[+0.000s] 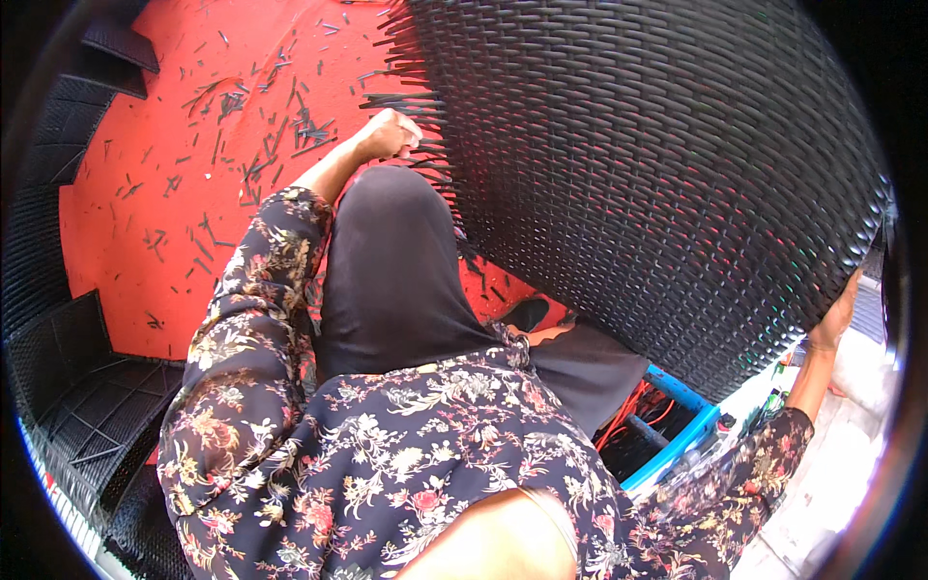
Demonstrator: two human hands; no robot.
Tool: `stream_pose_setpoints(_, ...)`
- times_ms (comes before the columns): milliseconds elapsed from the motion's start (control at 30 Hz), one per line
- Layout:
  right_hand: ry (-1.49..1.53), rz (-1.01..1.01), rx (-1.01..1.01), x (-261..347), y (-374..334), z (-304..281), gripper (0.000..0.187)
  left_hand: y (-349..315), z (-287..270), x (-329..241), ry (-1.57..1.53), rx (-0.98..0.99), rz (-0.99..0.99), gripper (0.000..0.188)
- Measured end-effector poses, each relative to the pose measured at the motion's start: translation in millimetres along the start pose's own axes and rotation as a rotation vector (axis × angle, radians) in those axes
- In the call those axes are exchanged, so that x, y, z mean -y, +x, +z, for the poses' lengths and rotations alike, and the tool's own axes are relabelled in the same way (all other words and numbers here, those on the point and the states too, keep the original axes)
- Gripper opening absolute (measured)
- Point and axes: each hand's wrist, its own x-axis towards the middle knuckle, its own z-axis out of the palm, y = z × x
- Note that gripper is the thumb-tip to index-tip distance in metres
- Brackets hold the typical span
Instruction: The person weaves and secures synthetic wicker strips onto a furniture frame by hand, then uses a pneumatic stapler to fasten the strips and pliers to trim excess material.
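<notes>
A large black woven wicker panel point(638, 174) leans across the upper right, with loose strand ends point(401, 101) sticking out along its left edge. My left hand point(390, 134) is at that edge, fingers curled closed beside the strands. What lies inside them, if anything, is hidden. Over on the far right, my right hand point(837, 311) grips the panel's lower right edge; some of its fingers are hidden by the weave. Between my arms rises a rounded shape under dark cloth point(391, 271), close to the left hand's wrist.
Cut black strips point(309, 130) lie scattered over the red floor covering point(155, 242). More black wicker pieces point(92, 416) stand along the left side. Below the panel is a blue-rimmed crate point(681, 449) with orange cord point(638, 401) in it. A dark shoe point(527, 314) shows near the panel's lower edge.
</notes>
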Motion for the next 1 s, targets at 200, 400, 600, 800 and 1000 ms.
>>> stream_pose_setpoints(200, 0.138, 0.086, -0.136, 8.4, 4.4, 18.9, 0.047, -15.5, 34.1, 21.5, -0.270, -0.398, -0.311, 0.008)
stream_pose_setpoints(400, -0.093, -0.085, -0.074, 17.2, 8.8, 4.9, 0.046, -14.0, 45.7, 20.2, -0.412, -0.655, -0.314, 0.026)
stream_pose_setpoints(600, -0.250, -0.178, -0.050, 19.2, 14.5, -3.3, 0.047, -15.9, 48.1, 3.9, -0.683, -0.522, -0.154, 0.022)
stream_pose_setpoints(800, 0.098, -0.012, -0.009, 35.4, 7.8, 27.9, 0.052, -19.9, 50.4, -11.3, -1.037, -0.364, -0.057, 0.021)
stream_pose_setpoints(1000, 0.103, 0.037, -0.246, 46.9, -2.5, 32.8, 0.054, 14.7, 54.2, -28.5, -0.741, -0.499, -0.022, 0.015)
